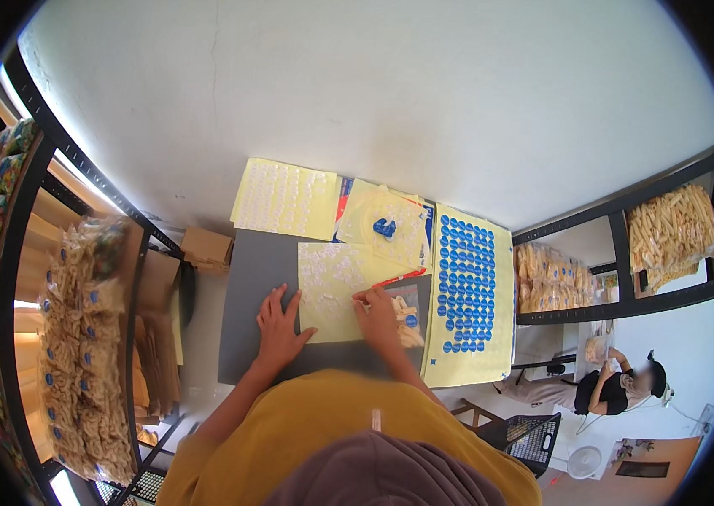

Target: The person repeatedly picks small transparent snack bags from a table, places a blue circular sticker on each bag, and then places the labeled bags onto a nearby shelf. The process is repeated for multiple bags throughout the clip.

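My left hand [282,326] lies with its fingers apart on the grey tabletop [255,272], thumb on the lower left part of a yellow sticker backing sheet [334,326]. Small white label pieces are scattered over that sheet. My right hand [378,316] is at the sheet's right edge, thumb and fingertips close together; whether a small piece is between them cannot be told. Beside it lies a clear plastic bag [408,316] of pale stick-shaped snacks with a round blue label, partly hidden by the hand. Further right is a large sheet of round blue stickers [467,278].
At the back are another yellow sheet [287,196] with white labels and a pile of sheets with crumpled blue pieces [384,228]. Metal shelving with bagged snacks [81,354] stands left, more bagged snacks [553,278] right. A person [613,386] holds a bag at right.
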The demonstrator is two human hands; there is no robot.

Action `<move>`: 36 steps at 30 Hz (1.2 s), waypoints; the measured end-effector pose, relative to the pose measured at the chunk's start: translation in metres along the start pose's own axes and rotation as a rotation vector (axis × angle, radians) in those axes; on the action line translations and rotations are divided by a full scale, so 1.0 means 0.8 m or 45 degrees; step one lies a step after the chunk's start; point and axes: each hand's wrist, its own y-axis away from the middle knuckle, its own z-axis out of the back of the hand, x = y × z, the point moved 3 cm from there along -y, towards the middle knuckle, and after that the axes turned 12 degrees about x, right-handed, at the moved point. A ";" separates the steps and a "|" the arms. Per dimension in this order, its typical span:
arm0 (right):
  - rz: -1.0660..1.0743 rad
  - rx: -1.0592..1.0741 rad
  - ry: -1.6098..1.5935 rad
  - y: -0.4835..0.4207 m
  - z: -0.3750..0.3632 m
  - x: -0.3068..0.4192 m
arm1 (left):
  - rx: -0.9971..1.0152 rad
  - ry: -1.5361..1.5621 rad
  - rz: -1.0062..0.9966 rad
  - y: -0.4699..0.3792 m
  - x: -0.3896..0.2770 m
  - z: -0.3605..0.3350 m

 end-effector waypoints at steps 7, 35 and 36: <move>-0.031 0.050 0.075 0.028 -0.006 0.006 | -0.014 -0.006 0.000 -0.001 0.000 -0.001; -0.007 -0.303 -0.216 0.050 0.046 -0.015 | -0.041 -0.012 -0.005 0.001 0.000 -0.006; -0.052 -0.344 -0.173 0.052 0.056 -0.022 | -0.054 -0.018 -0.011 0.001 0.002 -0.006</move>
